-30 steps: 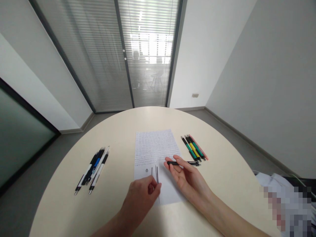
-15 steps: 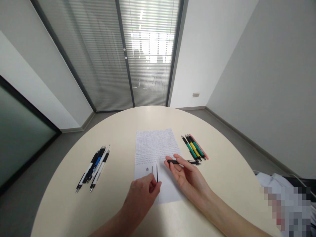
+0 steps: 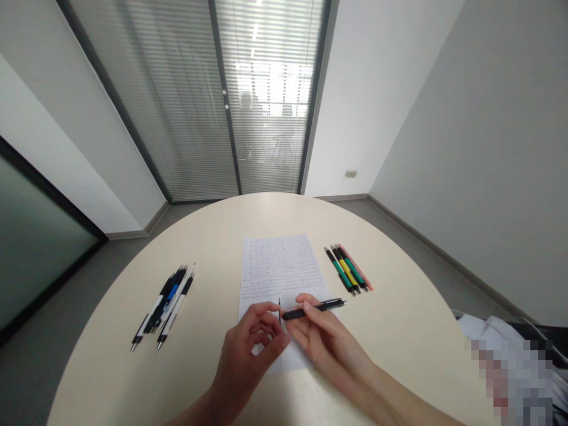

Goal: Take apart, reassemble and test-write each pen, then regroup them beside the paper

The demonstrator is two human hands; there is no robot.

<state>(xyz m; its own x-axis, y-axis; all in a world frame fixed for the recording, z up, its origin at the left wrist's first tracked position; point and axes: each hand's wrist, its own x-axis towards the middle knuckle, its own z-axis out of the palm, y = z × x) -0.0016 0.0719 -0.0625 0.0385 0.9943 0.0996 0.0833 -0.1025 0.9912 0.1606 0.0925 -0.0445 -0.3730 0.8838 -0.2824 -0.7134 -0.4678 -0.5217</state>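
My right hand (image 3: 322,322) is closed around a black pen (image 3: 310,309), held nearly level with its clip end pointing right. Close to the pen's left end is my left hand (image 3: 255,340), its thumb and index finger apart and curved, with nothing visible between them. A thin dark pen refill (image 3: 280,310) shows between the left fingertips and the pen; its lower part is hidden. Under both hands lies a sheet of paper (image 3: 281,266) covered with handwriting on its upper part.
Several white, black and blue pens (image 3: 166,305) lie in a group at the left of the round table (image 3: 213,236). Several green, yellow and pink pens (image 3: 348,269) lie side by side at the right. White cloth (image 3: 492,325) is beyond the right table edge.
My left hand has risen from the refill and opened, its fingers now near the pen. My right hand has brought the pen down and left, closer to the left hand.
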